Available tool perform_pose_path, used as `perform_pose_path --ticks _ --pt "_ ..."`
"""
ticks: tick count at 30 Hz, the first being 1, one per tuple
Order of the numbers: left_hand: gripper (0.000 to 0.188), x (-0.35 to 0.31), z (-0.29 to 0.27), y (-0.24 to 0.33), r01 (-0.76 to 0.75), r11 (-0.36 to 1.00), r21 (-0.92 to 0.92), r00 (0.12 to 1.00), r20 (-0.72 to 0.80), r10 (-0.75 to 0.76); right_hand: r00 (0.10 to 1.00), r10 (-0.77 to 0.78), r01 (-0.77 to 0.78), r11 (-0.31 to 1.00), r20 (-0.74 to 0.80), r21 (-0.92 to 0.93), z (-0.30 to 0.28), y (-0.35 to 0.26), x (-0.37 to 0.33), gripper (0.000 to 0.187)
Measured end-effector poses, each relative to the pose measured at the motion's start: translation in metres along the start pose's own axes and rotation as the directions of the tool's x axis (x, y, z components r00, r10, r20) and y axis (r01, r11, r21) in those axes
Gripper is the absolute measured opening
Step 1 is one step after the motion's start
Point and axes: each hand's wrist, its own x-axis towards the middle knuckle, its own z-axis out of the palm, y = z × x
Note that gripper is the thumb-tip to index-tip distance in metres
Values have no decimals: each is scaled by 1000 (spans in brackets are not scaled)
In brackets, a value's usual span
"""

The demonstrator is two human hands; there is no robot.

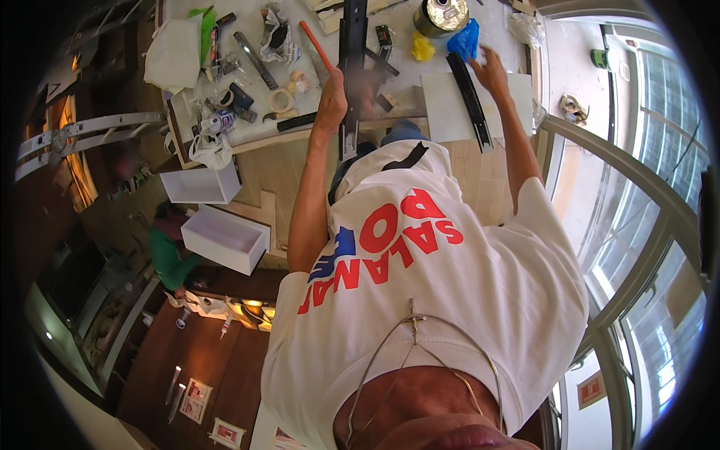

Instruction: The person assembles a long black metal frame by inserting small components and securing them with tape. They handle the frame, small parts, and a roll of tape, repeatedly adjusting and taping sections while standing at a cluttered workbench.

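Red stick (316, 46), left hand's grip (331, 103) clamped on it; right hand's grip (492, 73) apart, near black rail (469, 102)

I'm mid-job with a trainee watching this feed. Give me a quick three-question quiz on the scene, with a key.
1. Which hand holds the red stick?
2. True or false: in this view, the yellow bundle lies to the right of the blue plastic.
3. What lies on the pale board near the right hand?
A) a tape roll
B) a black rail
C) a metal tin

Key:
1. The left hand.
2. False; it lies to the left.
3. B.
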Motion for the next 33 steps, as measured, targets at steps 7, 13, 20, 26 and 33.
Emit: perform_pose_path --ticks 7,13,20,26,33 --pt "87 4 2 -6 47 970 -240 999 4 -47 981 196 -192 953 -5 -235 14 -4 -131 66" --pt "79 6 -5 -44 131 807 -576 979 -53 -198 964 264 -263 957 -3 -126 26 5 -135 64" --pt "71 -19 -35 -65 70 648 -758 977 -77 -197 902 413 -427 815 125 391 42 5 -135 66" --pt "63 -35 -32 -70 -1 632 -775 971 -152 -185 893 344 -449 714 290 537 34 -75 -121 58" --pt "58 -46 -30 -68 -96 545 -833 974 -192 -122 975 0 -159 697 222 700 33 -168 -103 48"
